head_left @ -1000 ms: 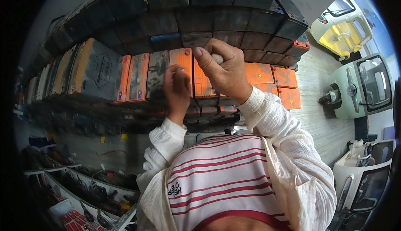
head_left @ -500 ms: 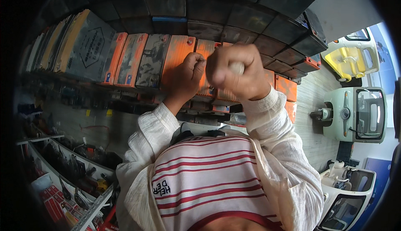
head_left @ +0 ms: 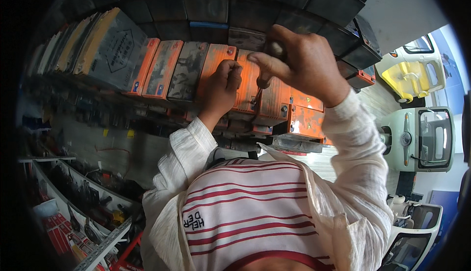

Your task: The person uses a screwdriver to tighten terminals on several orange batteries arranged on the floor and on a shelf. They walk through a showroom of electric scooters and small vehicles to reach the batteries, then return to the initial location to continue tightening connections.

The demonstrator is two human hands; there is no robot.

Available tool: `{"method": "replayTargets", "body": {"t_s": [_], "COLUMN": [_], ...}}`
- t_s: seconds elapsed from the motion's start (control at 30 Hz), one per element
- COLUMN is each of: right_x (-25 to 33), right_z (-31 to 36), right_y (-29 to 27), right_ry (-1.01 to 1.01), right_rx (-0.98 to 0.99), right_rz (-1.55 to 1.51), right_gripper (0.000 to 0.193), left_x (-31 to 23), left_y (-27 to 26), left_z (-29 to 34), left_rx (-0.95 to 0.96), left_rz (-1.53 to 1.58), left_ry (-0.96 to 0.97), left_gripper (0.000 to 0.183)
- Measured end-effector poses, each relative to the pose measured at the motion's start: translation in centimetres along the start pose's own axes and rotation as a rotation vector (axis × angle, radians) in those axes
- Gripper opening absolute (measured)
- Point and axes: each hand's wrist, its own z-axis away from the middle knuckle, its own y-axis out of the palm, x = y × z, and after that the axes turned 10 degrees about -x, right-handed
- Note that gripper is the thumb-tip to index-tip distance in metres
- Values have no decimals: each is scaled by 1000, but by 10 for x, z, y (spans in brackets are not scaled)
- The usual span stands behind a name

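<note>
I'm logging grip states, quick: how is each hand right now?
Left hand: closed, fingers curled; whether it holds anything cannot be told.
Right hand: closed around a round-ended object; its kind is unclear.

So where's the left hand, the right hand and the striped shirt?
Left hand (head_left: 222,89), head view: middle of the hand.
Right hand (head_left: 313,64), head view: back of the hand.
Striped shirt (head_left: 248,192), head view: middle of its front.

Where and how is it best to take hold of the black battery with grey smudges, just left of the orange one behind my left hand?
I would grip the black battery at its short near end, coming from above and your side. Orange batteries stand close along both long sides, probably leaving little finger room; the near end faces you.
</note>
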Motion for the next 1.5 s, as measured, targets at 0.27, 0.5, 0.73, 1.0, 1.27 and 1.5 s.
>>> {"method": "replayTargets", "body": {"t_s": [0.27, 0.5, 0.73, 1.0, 1.27, 1.5], "right_x": [4, 4, 17, 24, 9, 21], "right_z": [11, 5, 4, -3, 1, -6], "right_y": [-31, -20, -30, -35, -28, -30], "right_ry": [-276, -339, -161, -79, -287, -99], "right_rx": [158, 28, 211, 261, 139, 222], "right_rz": [-196, -153, -4, 90, -178, 77], "right_gripper": [27, 28, 27, 20, 17, 24], "left_x": [5, 16, 12, 14, 12, 12], "left_y": [7, 0, -5, -7, -8, -8], "left_z": [-1, -1, -2, -3, -4, -5], "left_rx": [-12, 1, -1, 5, 24, 16], "left_rz": [349, 476, 613, 592, 629, 633], "left_ry": [-113, -186, -283, -251, -242, -260], "left_gripper": [25, 26, 26, 27, 26, 27]}}
